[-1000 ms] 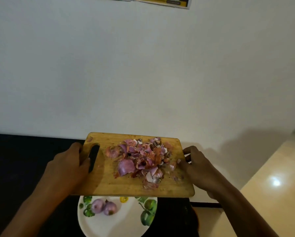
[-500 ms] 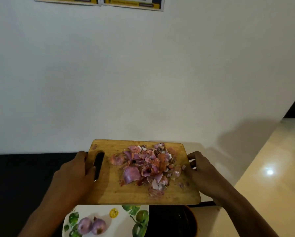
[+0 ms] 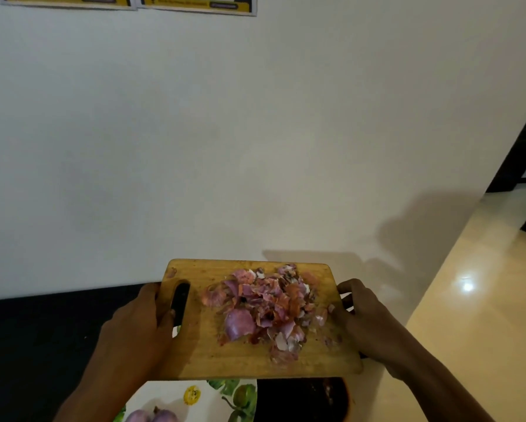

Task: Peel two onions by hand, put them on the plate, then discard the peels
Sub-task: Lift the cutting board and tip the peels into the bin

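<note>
A wooden cutting board [image 3: 207, 357] is held in the air above the black counter, with a pile of purple and orange onion peels [image 3: 266, 306] on its middle. My left hand [image 3: 137, 330] grips the board's left end by the handle slot. My right hand [image 3: 363, 318] grips the right edge. Below the board, the white plate [image 3: 176, 394] with green fruit prints shows at the bottom edge, and two peeled purple onions [image 3: 152, 417] lie on it, partly cut off by the frame.
The black counter [image 3: 36, 345] runs along a white wall. A dark round container [image 3: 304, 397] sits under the board's right half. Shiny beige floor [image 3: 484, 300] lies to the right, with a dark doorway beyond.
The board with the peels has shifted slightly right, both hands keeping their grip. The view has tilted up, so the plate and onions slid toward the bottom edge.
</note>
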Available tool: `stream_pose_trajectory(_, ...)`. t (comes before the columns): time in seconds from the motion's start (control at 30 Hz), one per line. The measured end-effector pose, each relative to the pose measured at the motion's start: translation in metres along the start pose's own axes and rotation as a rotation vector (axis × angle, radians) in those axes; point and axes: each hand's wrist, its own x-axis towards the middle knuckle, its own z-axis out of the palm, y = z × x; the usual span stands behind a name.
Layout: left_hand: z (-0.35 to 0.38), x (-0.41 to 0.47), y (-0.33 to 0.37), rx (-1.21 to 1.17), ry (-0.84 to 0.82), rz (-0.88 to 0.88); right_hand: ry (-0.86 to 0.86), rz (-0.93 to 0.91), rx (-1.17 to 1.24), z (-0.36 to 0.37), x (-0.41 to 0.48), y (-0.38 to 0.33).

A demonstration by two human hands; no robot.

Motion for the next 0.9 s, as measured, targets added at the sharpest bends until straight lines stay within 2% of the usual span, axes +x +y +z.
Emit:
stream_pose_trajectory(0.3,0.045,-0.021,0.062,0.010,0.013,-0.014,0.025,-0.019,0.015,-0.057,0.006,0.060)
stream_pose_trajectory(0.5,0.105,-0.059,0.134,-0.100,0.009,-0.096,-0.016,-0.038,-0.040,-0.132,0.010,0.121)
stream_pose_trajectory(0.63,0.137,-0.076,0.183,-0.145,0.021,-0.089,-0.019,-0.038,-0.067,-0.180,0.020,0.157)
stream_pose_trajectory(0.9,0.187,-0.071,0.244,-0.158,-0.017,-0.081,0.007,-0.011,-0.068,-0.230,0.048,0.207)
